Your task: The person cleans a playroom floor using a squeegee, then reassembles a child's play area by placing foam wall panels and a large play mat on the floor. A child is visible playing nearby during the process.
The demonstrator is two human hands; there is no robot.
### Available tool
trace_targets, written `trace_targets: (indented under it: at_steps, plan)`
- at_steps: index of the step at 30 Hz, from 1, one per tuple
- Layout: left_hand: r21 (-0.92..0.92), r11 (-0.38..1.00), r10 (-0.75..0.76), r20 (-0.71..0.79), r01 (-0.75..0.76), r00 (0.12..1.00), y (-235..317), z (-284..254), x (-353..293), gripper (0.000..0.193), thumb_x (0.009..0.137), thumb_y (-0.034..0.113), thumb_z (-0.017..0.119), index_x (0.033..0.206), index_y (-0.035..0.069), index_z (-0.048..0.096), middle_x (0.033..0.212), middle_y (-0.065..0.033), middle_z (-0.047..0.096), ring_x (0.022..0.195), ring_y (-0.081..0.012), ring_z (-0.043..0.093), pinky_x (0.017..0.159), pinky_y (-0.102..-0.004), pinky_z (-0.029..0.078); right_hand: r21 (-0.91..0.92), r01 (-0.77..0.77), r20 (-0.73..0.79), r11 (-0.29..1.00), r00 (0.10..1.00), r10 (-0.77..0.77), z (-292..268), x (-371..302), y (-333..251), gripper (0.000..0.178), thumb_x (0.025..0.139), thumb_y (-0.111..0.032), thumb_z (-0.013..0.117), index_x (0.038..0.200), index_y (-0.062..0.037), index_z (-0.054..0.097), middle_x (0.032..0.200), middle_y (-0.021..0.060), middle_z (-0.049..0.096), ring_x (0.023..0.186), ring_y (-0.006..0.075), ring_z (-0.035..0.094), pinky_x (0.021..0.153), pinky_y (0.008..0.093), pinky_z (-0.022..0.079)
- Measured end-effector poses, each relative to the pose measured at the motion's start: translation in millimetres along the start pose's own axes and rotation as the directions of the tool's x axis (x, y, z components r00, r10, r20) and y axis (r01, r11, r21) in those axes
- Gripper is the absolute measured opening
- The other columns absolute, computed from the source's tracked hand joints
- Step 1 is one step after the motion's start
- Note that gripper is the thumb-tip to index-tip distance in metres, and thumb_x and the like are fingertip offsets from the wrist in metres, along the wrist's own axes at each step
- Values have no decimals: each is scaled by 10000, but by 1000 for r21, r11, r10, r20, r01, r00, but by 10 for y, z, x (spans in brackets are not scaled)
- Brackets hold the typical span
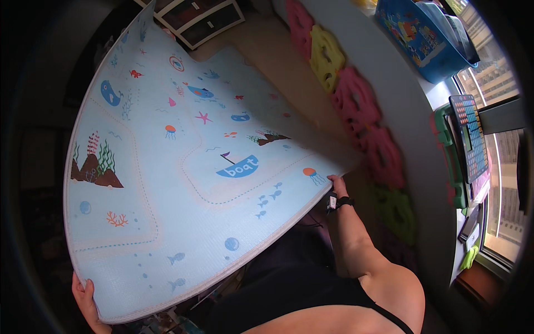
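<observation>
A large light-blue play mat (167, 222) printed with sea creatures, plants and a boat is lifted and tilted in front of me. Its far part bends and sags toward the floor. My left hand (85, 298) grips the near left corner, thumb on the printed face. At the near right edge, my right hand (337, 186) is closed on the mat, its other fingers hidden underneath. A dark band with a small white tag (332, 202) is on my right wrist.
Pink, yellow and green openwork panels (359, 103) line the right wall. On the window sill stand a blue tub (420, 42) and a keypad-like board (470, 136). White-framed drawers (208, 25) are at the far end, beyond the tan floor (261, 39).
</observation>
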State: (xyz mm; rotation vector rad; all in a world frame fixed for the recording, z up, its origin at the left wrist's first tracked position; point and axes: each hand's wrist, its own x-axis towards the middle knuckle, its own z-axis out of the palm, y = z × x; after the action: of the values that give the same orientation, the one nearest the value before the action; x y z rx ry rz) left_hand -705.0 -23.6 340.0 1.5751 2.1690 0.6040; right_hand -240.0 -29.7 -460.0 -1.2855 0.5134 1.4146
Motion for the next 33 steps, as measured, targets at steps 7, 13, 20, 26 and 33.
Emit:
trace_targets:
  at_steps: [7, 13, 20, 26, 33]
  plan:
    - [622, 736, 256, 112, -269, 960, -82, 627, 607, 465, 813, -86, 551, 1276, -50, 522, 1069, -290, 635, 1001, -385, 645, 871, -365, 478, -59, 440, 265, 896, 872, -411, 1340, -1829, -489, 401, 714, 80, 640, 1095, -5, 546, 996, 91, 655, 859, 205, 632, 778, 329, 520]
    - [501, 823, 291, 34, -268, 956, -504, 902, 427, 501, 820, -85, 563, 1311, -9, 502, 1045, -321, 614, 1004, -463, 602, 798, -412, 497, -145, 696, 471, 703, 674, -569, 1651, -2895, 106, 475, 731, 27, 664, 1186, 23, 529, 1079, 100, 624, 994, 194, 596, 883, 327, 479]
    - [301, 886, 331, 122, -352, 936, -684, 519, 150, 502, 816, -80, 572, 1304, 21, 506, 1014, -306, 627, 978, -462, 612, 780, -421, 501, -7, 752, 135, 659, 654, -745, 1341, -2828, -859, 579, 806, 35, 590, 1335, 1, 359, 1241, 162, 549, 1073, 273, 590, 922, 371, 485]
    - [378, 825, 358, 227, -421, 906, -828, 1371, 238, 545, 817, -43, 609, 1339, -7, 455, 919, -313, 638, 873, -474, 625, 731, -499, 497, -375, 907, 522, 190, 376, -765, 2070, -3312, -533, 528, 814, -13, 606, 1307, -47, 419, 1133, 240, 610, 1032, 411, 612, 844, 443, 497]
    - [345, 817, 380, 282, -462, 881, -893, 1685, 190, 540, 815, -7, 637, 1328, 0, 467, 857, -307, 638, 836, -470, 631, 717, -510, 498, -327, 872, 533, 364, 488, -692, 2135, -3687, 13, 544, 724, -43, 648, 1225, -77, 437, 983, 136, 636, 907, 234, 660, 811, 363, 515]
